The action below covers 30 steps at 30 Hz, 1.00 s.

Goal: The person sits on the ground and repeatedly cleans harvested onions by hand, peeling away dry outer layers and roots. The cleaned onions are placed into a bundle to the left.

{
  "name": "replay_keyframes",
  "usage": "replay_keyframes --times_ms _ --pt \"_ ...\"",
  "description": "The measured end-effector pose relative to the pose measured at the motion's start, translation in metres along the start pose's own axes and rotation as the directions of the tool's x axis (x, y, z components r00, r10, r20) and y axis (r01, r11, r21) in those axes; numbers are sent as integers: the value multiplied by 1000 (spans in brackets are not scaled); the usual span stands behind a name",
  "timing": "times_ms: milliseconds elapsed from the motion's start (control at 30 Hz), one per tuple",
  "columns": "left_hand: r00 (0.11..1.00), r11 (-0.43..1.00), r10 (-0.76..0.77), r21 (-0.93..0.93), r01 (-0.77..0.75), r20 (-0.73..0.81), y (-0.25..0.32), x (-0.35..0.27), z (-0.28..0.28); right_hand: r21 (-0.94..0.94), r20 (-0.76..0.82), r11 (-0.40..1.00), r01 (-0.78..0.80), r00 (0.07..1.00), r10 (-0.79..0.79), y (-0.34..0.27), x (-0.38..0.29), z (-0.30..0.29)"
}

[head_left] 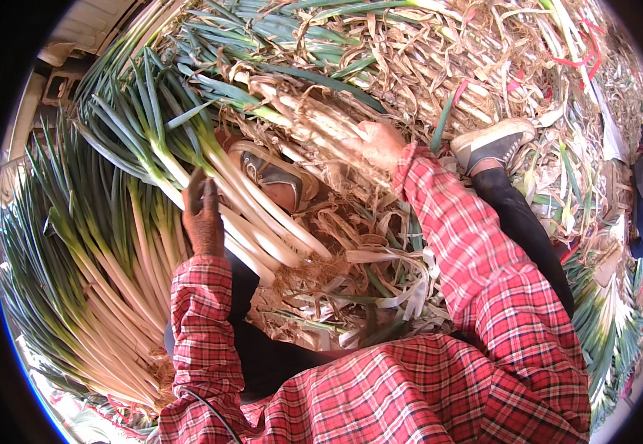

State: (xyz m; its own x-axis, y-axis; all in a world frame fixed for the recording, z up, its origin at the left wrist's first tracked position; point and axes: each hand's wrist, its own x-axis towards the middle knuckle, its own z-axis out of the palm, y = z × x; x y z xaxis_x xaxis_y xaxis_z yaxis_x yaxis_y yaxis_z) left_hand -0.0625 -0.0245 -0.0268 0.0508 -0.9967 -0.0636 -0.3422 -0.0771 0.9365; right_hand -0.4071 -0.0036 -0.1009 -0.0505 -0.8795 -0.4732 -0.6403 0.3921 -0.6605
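A bunch of clean, white-stemmed green onions (260, 233) slants across my left lower leg, leaves to the upper left and roots toward the middle. My left hand (203, 213) holds this bunch partway along its stems, with some fingers hidden behind them. Ahead and to the right, my right hand (379, 145) grips husk-covered green onions (316, 119) near their root end. Motion blur there hides how many stalks it holds. Beyond it spreads a heap of unpeeled green onions (410, 72) with dry brown husks.
A large pile of cleaned green onions (105, 288) lies at my left. Loose husks (377, 277) litter the ground between my legs. My shoes (271, 169) stand either side. Red ties (590, 53) lie at upper right, more green onions (604, 316) at lower right.
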Motion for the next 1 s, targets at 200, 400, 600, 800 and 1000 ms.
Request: replay_keyframes --times_ms 200,400,600,800,1000 --pt "796 839 -369 -197 507 480 12 -52 48 773 103 625 -108 994 45 -59 -119 32" --pt "582 462 -405 -391 796 705 -6 -52 101 343 -27 936 83 997 -78 -81 -159 99" --pt "694 435 -339 -548 714 635 44 -59 80 447 32 874 191 973 -229 -48 -141 68" --pt "703 309 -258 -633 710 662 123 -121 33 305 -153 952 -20 986 69 30 -76 43" --pt "816 504 -226 -653 565 532 138 -118 15 843 144 508 -176 984 102 -29 -88 58"
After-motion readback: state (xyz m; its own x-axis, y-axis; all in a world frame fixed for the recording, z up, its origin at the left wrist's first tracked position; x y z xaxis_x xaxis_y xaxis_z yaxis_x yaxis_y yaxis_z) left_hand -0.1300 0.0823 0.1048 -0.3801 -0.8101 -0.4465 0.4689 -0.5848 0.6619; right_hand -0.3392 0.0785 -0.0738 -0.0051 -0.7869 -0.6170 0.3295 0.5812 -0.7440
